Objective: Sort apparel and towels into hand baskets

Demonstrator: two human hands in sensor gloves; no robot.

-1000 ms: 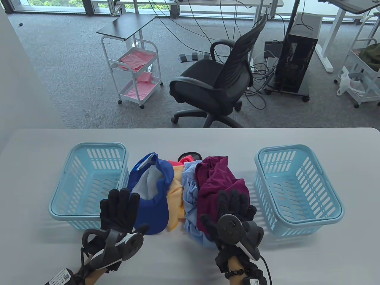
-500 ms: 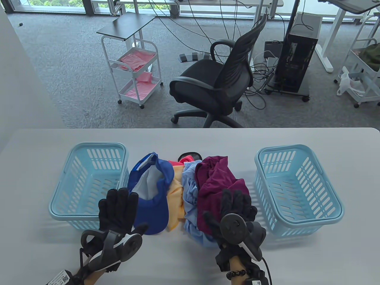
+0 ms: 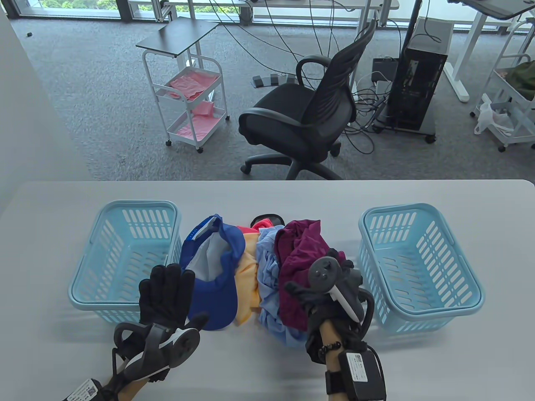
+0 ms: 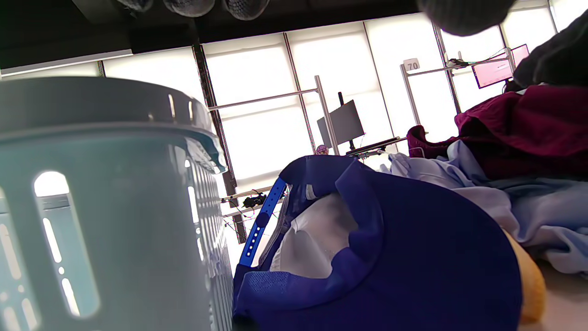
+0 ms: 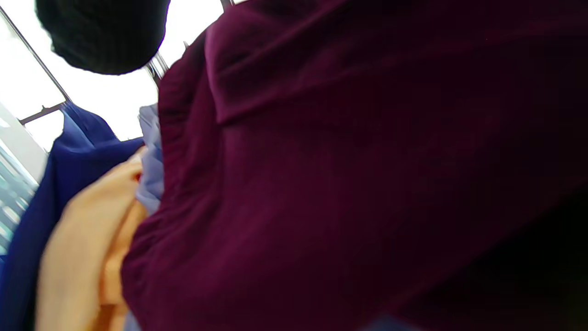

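Since half a second ago the right hand (image 3: 330,277) has advanced from the pile's near edge onto the maroon garment (image 3: 303,255), centre of the table view. Whether it grasps the cloth cannot be told; the tracker hides the fingers. The left hand (image 3: 167,292) is unchanged, flat and released, lower left beside the blue cap (image 3: 215,288). Both baskets, left (image 3: 96,267) and right (image 3: 459,271), hold nothing. Judgement: sorting not begun; first pick imminent.

Clothes pile (image 3: 267,275) is sitting mid-table (image 3: 267,196) between left basket (image 3: 125,255) and right basket (image 3: 418,267); cap (image 3: 213,271) is lying on the pile's left side, just beside the left basket.
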